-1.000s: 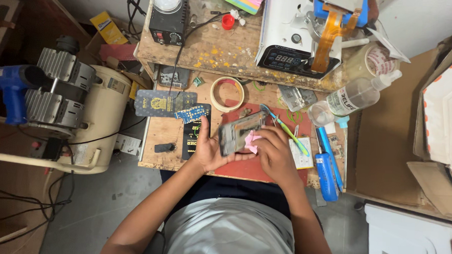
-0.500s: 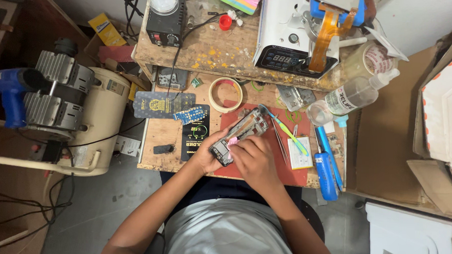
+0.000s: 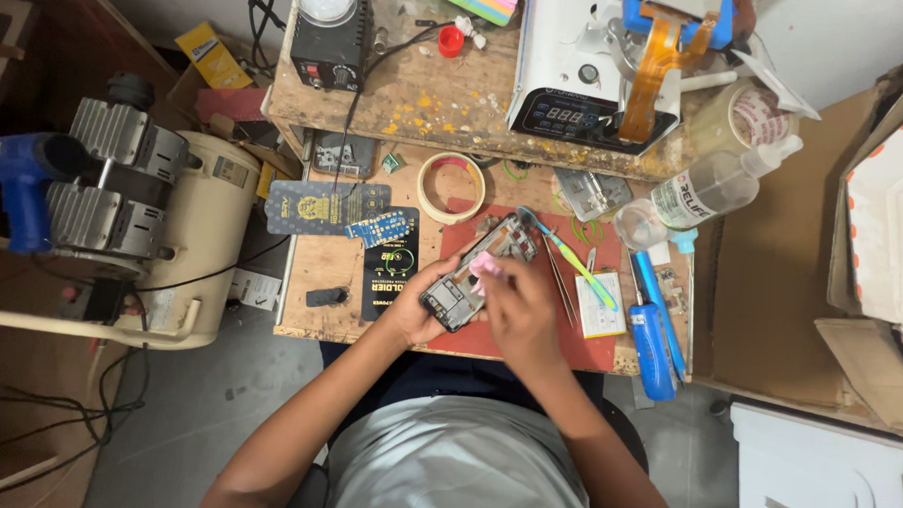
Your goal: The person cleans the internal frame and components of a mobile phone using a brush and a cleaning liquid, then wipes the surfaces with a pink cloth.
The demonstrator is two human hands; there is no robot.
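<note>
Left hand [image 3: 415,308] grips an opened phone chassis [image 3: 476,270], tilted above the red mat [image 3: 543,342] on the counter [image 3: 321,269]. Right hand [image 3: 520,311] pinches a small pink pad [image 3: 487,266] against it. Judged light, rigid, fragile inside; best held by its side rails. Tweezers [image 3: 561,283] lie nearby.
</note>
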